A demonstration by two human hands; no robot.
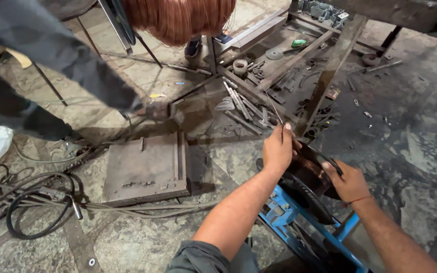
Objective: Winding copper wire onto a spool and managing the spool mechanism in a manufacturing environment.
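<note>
Both closed: left hand pinches wire, right hand grips coil.

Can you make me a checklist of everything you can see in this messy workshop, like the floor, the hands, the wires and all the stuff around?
Surface: stained, cracked concrete floor; flat metal plate lying on it.
Job's things: dark spool of copper wire sitting on a blue metal frame.
Clutter: metal rods and scraps, a roll of tape, a grinding disc.
Hands: left hand pinches a thin wire strand; right hand grips the spool's edge.
Cables: black hoses and cables coiled on the floor at left.
Surroundings: big hanging copper wire coil; another person's dark sleeve; welded steel table frame.
</note>
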